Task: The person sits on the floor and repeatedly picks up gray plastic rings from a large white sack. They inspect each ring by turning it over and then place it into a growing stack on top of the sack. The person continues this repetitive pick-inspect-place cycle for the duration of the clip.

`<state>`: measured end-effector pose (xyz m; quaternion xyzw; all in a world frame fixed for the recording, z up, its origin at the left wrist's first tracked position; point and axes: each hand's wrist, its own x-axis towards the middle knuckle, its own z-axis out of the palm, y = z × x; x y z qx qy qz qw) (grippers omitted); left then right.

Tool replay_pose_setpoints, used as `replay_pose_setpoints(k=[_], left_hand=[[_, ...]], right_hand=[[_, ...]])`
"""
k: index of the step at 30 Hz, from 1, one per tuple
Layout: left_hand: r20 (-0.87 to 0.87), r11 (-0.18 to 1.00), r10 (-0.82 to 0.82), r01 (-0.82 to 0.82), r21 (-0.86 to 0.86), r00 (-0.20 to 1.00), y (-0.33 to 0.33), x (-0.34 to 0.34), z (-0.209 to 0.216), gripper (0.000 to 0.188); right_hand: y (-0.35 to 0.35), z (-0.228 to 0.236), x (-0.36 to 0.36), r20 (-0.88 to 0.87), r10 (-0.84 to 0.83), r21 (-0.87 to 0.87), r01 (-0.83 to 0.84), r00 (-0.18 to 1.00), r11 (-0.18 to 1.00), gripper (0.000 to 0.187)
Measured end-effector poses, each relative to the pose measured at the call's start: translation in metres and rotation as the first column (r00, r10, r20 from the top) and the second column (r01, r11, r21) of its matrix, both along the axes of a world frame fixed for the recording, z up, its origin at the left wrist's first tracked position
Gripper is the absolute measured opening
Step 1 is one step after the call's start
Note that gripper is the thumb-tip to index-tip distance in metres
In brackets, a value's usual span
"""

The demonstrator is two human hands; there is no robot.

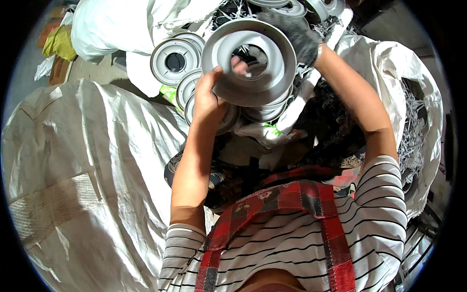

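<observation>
A round grey plastic reel (216, 48) with a wide flange and a central hole is held up in front of me, tilted. My bare left hand (210, 100) grips its left edge, thumb on the near face; fingertips show through the hole. My right hand (299, 39), in a dark grey glove, is at the reel's upper right rim, its fingers mostly hidden. Some pale grey material, perhaps glove fabric, shows through the hole. More grey reels (165, 56) lie beneath and to the left, overlapping each other.
Further reels (321, 7) lie at the far side among shredded strips. A large white woven sack (92, 146) spreads at left, and a white bag (112, 24) bulges behind. At right, an opened white sack (413, 63) holds grey-white shreds (413, 131). A yellow-green bag (59, 43) lies far left.
</observation>
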<state>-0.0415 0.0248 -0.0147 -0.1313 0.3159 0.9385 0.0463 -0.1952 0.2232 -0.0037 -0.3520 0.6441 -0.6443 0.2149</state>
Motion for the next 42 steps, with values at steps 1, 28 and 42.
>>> replay_pose_setpoints(k=[1, 28, 42], left_hand=[[-0.007, 0.995, 0.068, -0.069, -0.076, 0.998, -0.007, 0.001, 0.005, 0.048], [-0.002, 0.959, 0.031, -0.030, -0.281, 1.000, 0.010, 0.002, 0.012, 0.036], [0.015, 0.906, -0.097, 0.095, -0.412, 0.995, 0.009, 0.007, 0.018, 0.047]], right_hand=[[-0.011, -0.031, -0.017, -0.653, -0.102, -0.078, 0.067, 0.750, 0.995, 0.031], [-0.025, -0.025, 0.021, -0.711, 0.004, 0.377, 0.376, 0.703, 0.846, 0.025], [-0.016, 0.000, 0.055, -0.820, 0.081, 0.236, 0.205, 0.567, 0.950, 0.056]])
